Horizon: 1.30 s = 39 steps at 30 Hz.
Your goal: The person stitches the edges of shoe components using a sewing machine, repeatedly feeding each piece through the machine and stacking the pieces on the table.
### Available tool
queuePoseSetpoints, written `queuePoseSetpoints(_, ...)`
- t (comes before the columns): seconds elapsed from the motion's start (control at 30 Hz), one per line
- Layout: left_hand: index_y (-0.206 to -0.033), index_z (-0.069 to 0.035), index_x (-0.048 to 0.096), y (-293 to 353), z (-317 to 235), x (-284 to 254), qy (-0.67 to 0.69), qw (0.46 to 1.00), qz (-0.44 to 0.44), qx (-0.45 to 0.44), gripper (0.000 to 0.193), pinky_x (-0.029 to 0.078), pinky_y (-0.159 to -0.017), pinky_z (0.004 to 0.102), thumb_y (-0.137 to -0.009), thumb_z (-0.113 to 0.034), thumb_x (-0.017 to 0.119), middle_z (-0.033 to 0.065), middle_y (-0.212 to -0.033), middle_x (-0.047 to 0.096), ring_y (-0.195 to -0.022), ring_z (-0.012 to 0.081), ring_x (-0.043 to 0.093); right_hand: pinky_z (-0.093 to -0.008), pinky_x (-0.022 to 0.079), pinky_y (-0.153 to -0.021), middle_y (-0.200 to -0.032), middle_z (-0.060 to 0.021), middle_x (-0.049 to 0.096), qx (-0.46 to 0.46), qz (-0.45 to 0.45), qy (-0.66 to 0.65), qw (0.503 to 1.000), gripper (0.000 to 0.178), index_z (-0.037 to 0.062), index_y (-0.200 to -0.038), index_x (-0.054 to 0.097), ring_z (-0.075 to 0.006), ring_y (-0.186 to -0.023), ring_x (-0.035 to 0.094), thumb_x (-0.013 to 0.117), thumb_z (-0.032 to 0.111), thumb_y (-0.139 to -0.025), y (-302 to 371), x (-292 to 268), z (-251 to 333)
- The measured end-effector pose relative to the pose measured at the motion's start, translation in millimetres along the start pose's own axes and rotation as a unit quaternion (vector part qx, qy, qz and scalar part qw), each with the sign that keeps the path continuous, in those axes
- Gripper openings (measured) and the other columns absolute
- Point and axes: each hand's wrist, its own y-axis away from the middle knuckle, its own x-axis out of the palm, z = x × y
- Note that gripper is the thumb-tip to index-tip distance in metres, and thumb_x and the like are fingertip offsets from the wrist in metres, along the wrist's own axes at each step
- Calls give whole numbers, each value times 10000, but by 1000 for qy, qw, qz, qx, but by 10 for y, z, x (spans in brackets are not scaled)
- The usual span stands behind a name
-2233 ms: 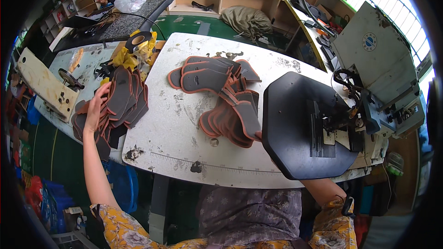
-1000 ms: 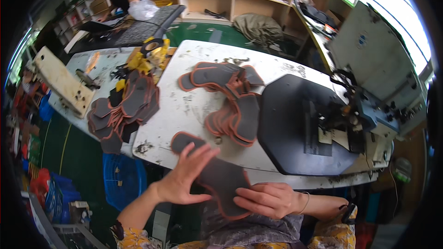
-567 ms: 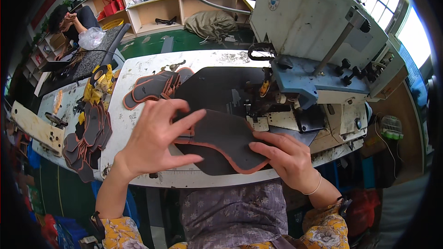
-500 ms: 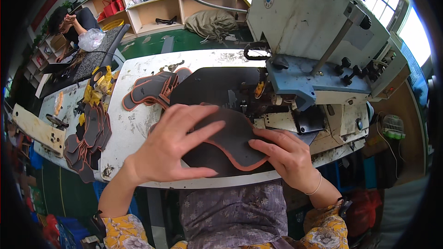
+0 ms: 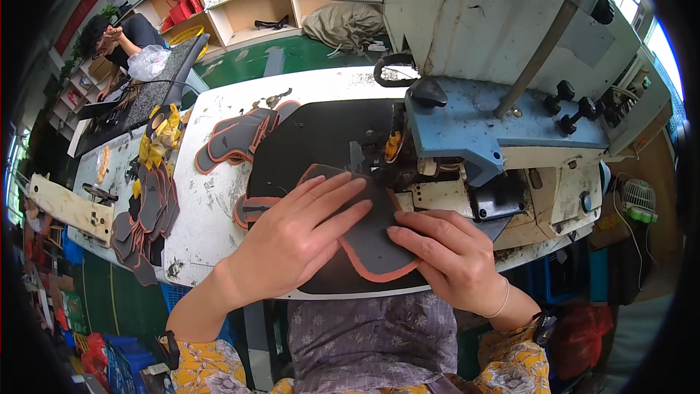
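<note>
A flat dark grey panel (image 5: 375,244) with curved sides and an orange edge lies over the black plate (image 5: 321,128) of the machine. The fingers of my left hand (image 5: 292,237) are stretched flat across the panel's left part, pressing on it and covering some of it. At its right edge, my right hand (image 5: 452,248) grips the panel with bent fingers on top; the thumb is mostly hidden. The panel's far end reaches up to the dark working head of the machine (image 5: 394,149). Another orange-edged panel (image 5: 251,210) shows partly beside my left wrist.
A stack of similar panels (image 5: 233,135) lies on the white table (image 5: 197,226); more panels (image 5: 149,208) hang at the left beside yellow wrapping (image 5: 164,138). The blue machine arm (image 5: 467,120) stands right of the plate. A person (image 5: 120,40) sits at a far-left table.
My left hand has come down flat onto the panel, its fingers closer together. The panel is turned a little, its near end pointing more toward me. The view has shifted slightly.
</note>
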Motion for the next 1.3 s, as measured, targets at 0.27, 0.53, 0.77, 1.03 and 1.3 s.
queuePoseSetpoints(0.27, -1371, -36, 611, -102, 20, -64, -4, 999, -24, 26, 650, 445, -1027, 508, -755, -194, 748, 173, -1384, 566, -1176, 396, 574, -383, 572, -804, -1182, -126, 694, 18, 17, 4, 1000, 460, 16, -1168, 704, -300, -973, 657, 773, 39, -713, -8, -37, 1)
queuePoseSetpoints(0.53, -1292, -218, 704, -76, 64, -73, -51, 995, -8, 87, 538, 503, -1046, 492, -757, -187, 759, 163, -1319, 604, -1264, 401, 579, -375, 572, -786, -1135, -117, 716, 16, -8, 1, 1000, 360, 11, -1111, 719, -290, -931, 668, 797, 56, -763, 0, 8, -5)
queuePoseSetpoints(0.77, -1299, -217, 702, -136, 243, -123, -15, 996, 8, 91, 521, 505, -1059, 470, -791, -104, 719, 173, -1351, 586, -1306, 412, 554, -369, 567, -777, -1138, -109, 718, 13, 5, -4, 1000, 368, 21, -1092, 722, -279, -930, 669, 834, 130, -759, -7, -19, 22)
queuePoseSetpoints(1.03, -1331, -191, 688, -225, 517, -174, 42, 993, 51, 101, 526, 426, -1139, 487, -824, -51, 681, 178, -1456, 509, -1398, 390, 467, -380, 548, -830, -1205, -121, 694, 10, 42, -1, 999, 400, 24, -1108, 709, -289, -1022, 650, 836, 206, -776, -40, -29, 39)
queuePoseSetpoints(1.3, -1352, -183, 668, -254, 601, -171, 29, 994, 38, 96, 539, 419, -1143, 479, -832, -42, 670, 179, -1453, 518, -1384, 380, 485, -413, 508, -905, -1322, -149, 626, 19, 84, 27, 996, 469, 36, -1168, 682, -321, -1128, 611, 810, 317, -815, -80, -43, 56)
